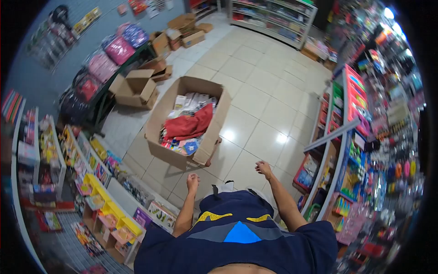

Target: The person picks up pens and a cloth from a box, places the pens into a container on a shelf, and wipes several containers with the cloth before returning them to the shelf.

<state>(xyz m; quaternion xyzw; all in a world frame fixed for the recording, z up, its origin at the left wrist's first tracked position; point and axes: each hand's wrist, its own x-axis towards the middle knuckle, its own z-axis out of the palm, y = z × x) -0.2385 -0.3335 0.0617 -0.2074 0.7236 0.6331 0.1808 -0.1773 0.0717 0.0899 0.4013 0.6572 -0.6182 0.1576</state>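
Note:
My left hand (193, 182) hangs in front of my body with its fingers curled in, and nothing shows in it. To the right, over the tiled floor, my right hand (263, 168) is held out with loosely bent fingers slightly apart, also without anything visible in it. Ahead of my left hand, and apart from it, stands a large open cardboard box (155, 154). Inside it a crumpled red cloth (189, 124) lies across white plastic packets (194, 101) and small colourful packaged goods (185, 147). Neither hand touches the box.
Shelves of packaged goods (102, 210) line my left; crowded racks (346, 150) line my right. Smaller open cartons (137, 89) stand beyond the box near a bench with wrapped bags (119, 49). A glass display cabinet (273, 20) stands at the back. Tiled floor (255, 132) runs between.

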